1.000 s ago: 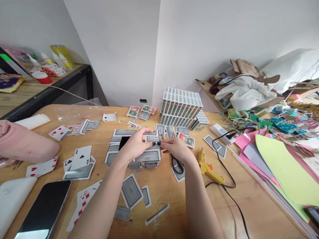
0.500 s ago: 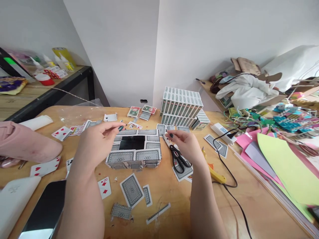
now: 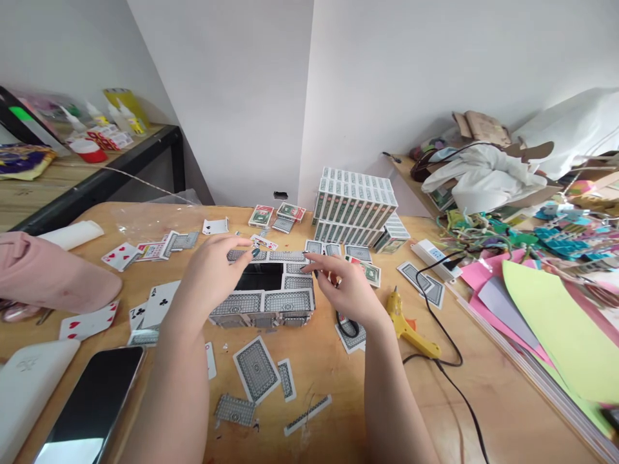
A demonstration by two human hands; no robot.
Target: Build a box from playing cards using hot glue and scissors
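Note:
A low box covered with grey-patterned playing cards (image 3: pixel 289 301) sits in the middle of the table, with a dark rectangular opening in its top. Over its back left part is my left hand (image 3: pixel 213 274), thumb and index finger a little apart and nothing visible between them. My right hand (image 3: pixel 345 287) reaches to the box's back right corner, fingers stretched and parted, apparently touching the edge. Mostly hidden under that hand are black-handled scissors (image 3: pixel 354 330), lying on cards. In front of the box lie a whole card (image 3: pixel 256 368) and several cut card pieces (image 3: pixel 285 379).
A yellow glue gun (image 3: pixel 411 332) with a black cord lies to the right. Stacked card boxes (image 3: pixel 355 203) stand at the back. A phone (image 3: pixel 91 399) and loose cards (image 3: pixel 157 306) are on the left. Coloured paper sheets (image 3: pixel 546 322) cover the right side.
Both hands have moved inward toward the box, and their pinched fingers have parted. My right hand now covers most of the scissors; the glue gun shows more fully.

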